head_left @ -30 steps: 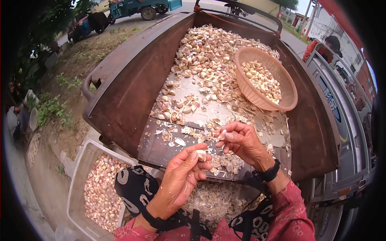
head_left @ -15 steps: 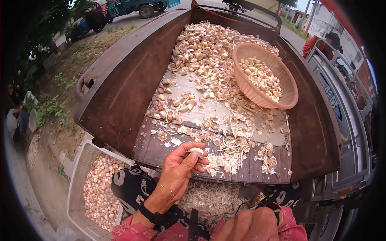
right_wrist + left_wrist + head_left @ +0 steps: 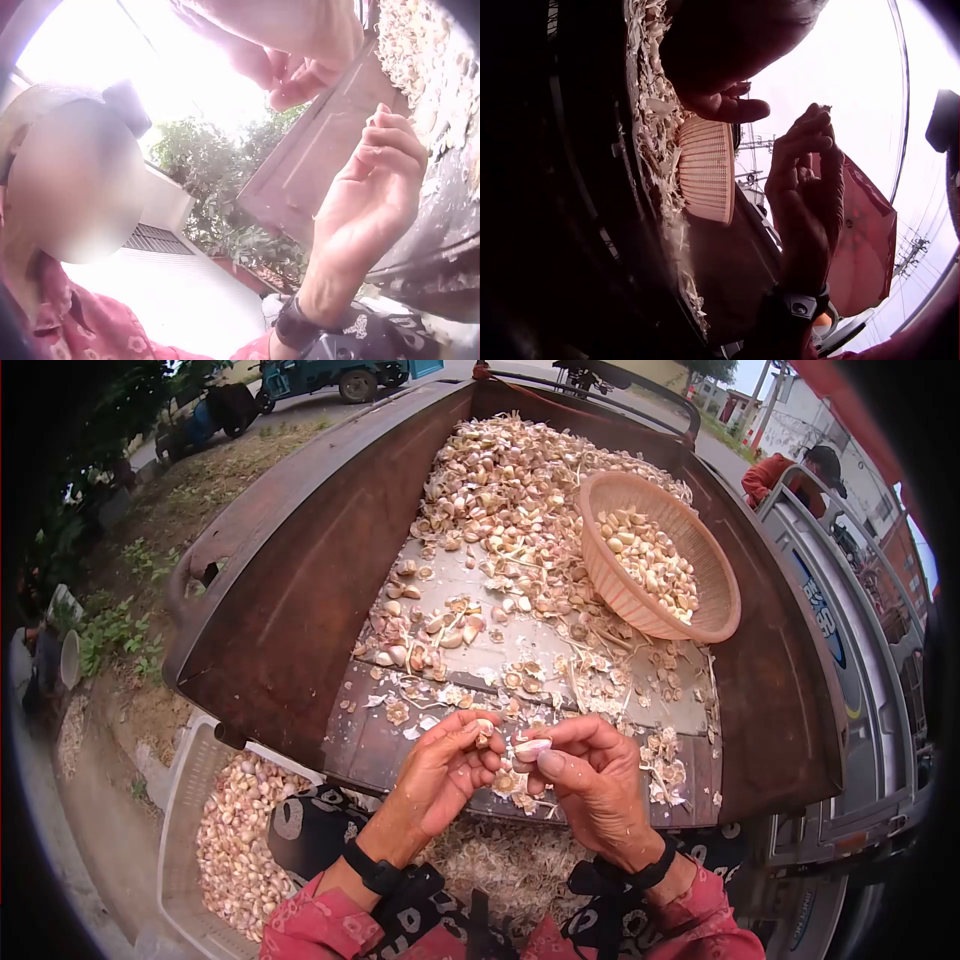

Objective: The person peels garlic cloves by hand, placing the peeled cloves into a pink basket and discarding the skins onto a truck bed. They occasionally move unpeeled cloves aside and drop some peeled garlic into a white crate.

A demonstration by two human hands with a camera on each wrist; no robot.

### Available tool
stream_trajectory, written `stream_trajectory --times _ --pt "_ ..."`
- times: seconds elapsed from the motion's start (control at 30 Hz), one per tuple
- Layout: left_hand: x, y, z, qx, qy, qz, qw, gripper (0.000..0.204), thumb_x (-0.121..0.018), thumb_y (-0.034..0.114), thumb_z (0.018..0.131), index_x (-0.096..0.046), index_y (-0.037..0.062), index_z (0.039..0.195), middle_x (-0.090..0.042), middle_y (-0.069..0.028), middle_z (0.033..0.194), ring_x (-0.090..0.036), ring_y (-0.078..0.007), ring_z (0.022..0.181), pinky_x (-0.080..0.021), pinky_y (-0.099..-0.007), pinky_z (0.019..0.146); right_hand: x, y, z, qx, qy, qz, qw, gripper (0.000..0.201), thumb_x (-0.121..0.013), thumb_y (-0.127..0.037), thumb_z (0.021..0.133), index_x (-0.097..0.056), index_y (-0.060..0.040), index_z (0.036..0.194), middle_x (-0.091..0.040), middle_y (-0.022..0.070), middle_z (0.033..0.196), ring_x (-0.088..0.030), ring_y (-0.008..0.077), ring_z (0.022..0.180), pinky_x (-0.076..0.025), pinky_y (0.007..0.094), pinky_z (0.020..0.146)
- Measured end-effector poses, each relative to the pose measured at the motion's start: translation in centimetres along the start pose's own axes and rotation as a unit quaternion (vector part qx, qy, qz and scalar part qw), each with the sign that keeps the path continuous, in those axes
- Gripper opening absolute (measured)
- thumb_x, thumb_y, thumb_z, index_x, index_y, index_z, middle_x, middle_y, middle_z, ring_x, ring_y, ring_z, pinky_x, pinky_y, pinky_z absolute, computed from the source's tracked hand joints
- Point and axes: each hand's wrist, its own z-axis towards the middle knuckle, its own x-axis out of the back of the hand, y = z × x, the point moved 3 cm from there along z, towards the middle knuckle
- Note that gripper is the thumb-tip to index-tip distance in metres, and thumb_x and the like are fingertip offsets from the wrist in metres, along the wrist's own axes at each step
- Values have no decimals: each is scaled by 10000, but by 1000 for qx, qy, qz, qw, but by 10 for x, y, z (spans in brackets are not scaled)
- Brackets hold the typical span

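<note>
Over the near edge of the metal cart bed, both hands are raised close together. My left hand pinches a small garlic piece with brownish skin between thumb and fingertips. A pale garlic clove with pinkish skin is held by my right hand, thumb against the index finger. The left wrist view shows the right hand from below; the garlic there is dark and hard to make out. In the right wrist view the left hand has its fingers bent toward the thumb.
A heap of garlic cloves fills the bed's far part. On its right a tilted orange basket holds peeled cloves. Papery scraps litter the near boards. At lower left stands a white crate of cloves. Another person is beyond the right wall.
The right hand went down toward the lap, then came back up beside the left hand, now holding a pinkish clove. The left hand stayed over the near edge, its fingers shifting on the garlic.
</note>
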Motion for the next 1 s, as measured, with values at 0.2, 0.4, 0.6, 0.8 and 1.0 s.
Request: stream_trajectory --times 0.2,0.4,0.6,0.8,1.0 --pt "20 3 9 -4 29 -46 999 163 -497 108 979 -565 9 1088 -651 -134 968 -670 -213 827 -561 -288 691 46 -63 59 138 92 -170 971 211 -690 -50 889 -632 28 1076 -700 143 1013 -695 181 889 -570 270 669" --pt "19 16 11 -54 88 -72 992 144 -513 162 956 -583 45 1004 -638 -120 960 -654 -223 840 -548 -319 707 61 -93 139 300 125 -543 774 295 -677 -34 847 -662 -44 1141 -676 50 994 -620 112 841 -500 239 680" --pt "35 23 15 -74 113 -50 990 121 -550 165 942 -598 72 1004 -652 -79 907 -639 -193 797 -502 -284 647 46 33 211 115 -96 -636 757 207 -672 -119 857 -687 4 1023 -680 157 933 -653 236 850 -515 360 713" --pt "37 26 14 -70 116 -44 990 103 -551 159 946 -598 77 989 -649 -72 884 -625 -180 764 -490 -282 638 55 55 224 173 -184 -715 652 264 -681 -126 851 -663 -7 1086 -673 173 878 -663 225 786 -517 353 706" --pt "36 23 13 -63 118 -44 990 94 -559 153 949 -598 74 981 -649 -69 874 -625 -171 752 -488 -280 634 62 37 181 -86 -110 -277 951 260 -677 -146 925 -639 10 1130 -654 44 943 -656 137 873 -560 271 755"
